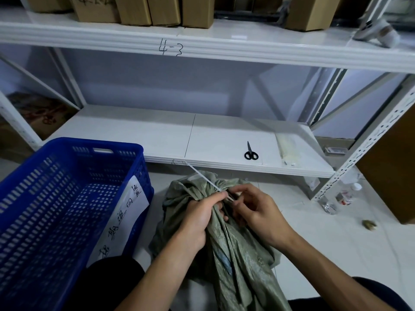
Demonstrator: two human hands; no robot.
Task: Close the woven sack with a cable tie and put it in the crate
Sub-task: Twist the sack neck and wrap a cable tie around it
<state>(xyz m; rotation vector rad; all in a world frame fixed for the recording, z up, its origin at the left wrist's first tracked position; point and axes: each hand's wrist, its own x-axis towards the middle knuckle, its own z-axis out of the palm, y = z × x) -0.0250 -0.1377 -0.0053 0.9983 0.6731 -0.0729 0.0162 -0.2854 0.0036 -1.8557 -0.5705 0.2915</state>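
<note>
Grey-green woven sack (pixel 226 250) lies on the pale floor between the person's knees, its mouth gathered into a bunch. Left hand (pixel 199 218) is clenched round the gathered neck, thumb pressed on top. Right hand (pixel 258 212) pinches the white cable tie (pixel 203 178) at the neck with its fingertips (the tie's free end slants up toward the shelf edge). Just left of the sack stands the blue perforated crate (pixel 67 198), a handwritten paper label on its near wall. Black-handled scissors (pixel 250 152) lie on the low white shelf (pixel 157 135) behind, well apart from the hands.
</note>
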